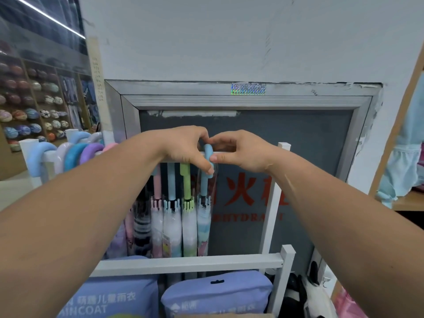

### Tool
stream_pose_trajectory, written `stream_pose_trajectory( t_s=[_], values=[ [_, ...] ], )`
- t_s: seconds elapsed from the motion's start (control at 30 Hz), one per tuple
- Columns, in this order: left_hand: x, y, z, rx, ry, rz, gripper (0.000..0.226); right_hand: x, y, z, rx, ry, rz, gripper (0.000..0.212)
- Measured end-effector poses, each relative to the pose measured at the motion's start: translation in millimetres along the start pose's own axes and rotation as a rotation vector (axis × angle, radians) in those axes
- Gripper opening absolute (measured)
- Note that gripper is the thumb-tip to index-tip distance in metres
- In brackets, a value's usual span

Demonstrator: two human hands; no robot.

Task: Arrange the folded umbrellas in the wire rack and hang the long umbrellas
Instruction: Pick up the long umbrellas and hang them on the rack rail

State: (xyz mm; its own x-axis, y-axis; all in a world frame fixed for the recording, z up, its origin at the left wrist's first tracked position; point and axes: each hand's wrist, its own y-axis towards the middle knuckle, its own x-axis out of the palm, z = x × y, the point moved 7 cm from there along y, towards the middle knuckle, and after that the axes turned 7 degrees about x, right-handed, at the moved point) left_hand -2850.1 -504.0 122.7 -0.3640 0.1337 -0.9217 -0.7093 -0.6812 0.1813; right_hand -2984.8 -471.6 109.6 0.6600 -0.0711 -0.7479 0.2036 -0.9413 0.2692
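A long umbrella with a blue hooked handle (208, 150) hangs from the white top rail (174, 158) of the rack, rightmost in a row. My left hand (188, 148) pinches the handle from the left, thumb low on its stem. My right hand (238, 152) pinches the hook from the right. Beside it hang long umbrellas with a green stem (185, 180), a light blue stem (171, 180) and a pink stem (157, 184). More curved handles (75, 152) in blue, white, teal and purple hook over the rail's left end.
A lower white crossbar (190, 263) runs in front. Below it lie purple raincoat packs (215, 294). The rack's right post (273, 203) stands before a grey fire hydrant cabinet door (298, 157). Ball shelves (27, 106) stand far left, a wooden shelf with clothing (403, 157) at right.
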Motion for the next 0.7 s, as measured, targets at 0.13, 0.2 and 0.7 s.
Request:
stream_pose_trajectory(
  t_s=[0.13, 0.2, 0.7],
  values=[
    [-2, -6, -5, -0.011, -0.002, 0.031, 0.089, 1, -5, -4, 0.025, -0.088, 0.017, 0.052],
    [-1, -12, -4, -0.002, 0.014, 0.054, 0.105, 2, -12, -8, 0.024, -0.155, 0.064, 0.052],
    [65, -50, 101, 0.380, 0.118, 0.584, 0.061, -34, -189, 55, 0.195, -0.433, 0.509, 0.041]
  ],
)
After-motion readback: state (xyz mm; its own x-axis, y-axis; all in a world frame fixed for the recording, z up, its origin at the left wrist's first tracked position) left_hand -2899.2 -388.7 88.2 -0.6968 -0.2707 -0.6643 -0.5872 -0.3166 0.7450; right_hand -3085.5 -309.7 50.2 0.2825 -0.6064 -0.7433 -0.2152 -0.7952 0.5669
